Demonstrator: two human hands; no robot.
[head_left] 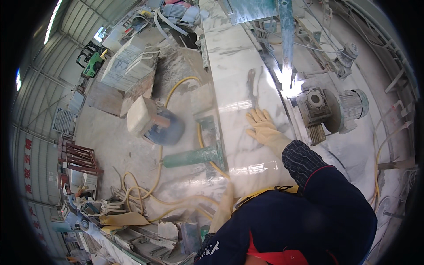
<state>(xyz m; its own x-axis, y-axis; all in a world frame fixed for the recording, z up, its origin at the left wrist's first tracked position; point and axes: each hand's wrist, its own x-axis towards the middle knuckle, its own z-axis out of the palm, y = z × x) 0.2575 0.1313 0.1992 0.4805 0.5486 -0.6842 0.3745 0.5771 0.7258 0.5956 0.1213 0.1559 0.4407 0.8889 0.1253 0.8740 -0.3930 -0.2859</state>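
Observation:
A long polished white marble slab (234,57) with grey streaks runs away from me. My right hand (264,129), in a cream rubber glove, lies flat on it with the fingers spread and nothing held. Just beyond the fingertips, a dark grey-brown patch (251,84) marks the stone. My left hand (224,206), gloved alike, is low by the slab's near left edge, close to a yellow hose (216,168). Its fingers are not clear enough to read. A checked sleeve cover (304,161) wraps my right forearm.
Right of the slab stand a gearbox and motor (316,104) and a blue-green post (287,39) beside a bright glare. To the left are a green cylinder (192,157), a blue drum (165,130) with a pale block, looping hose, stacked slabs (128,62) and stone scraps (168,234).

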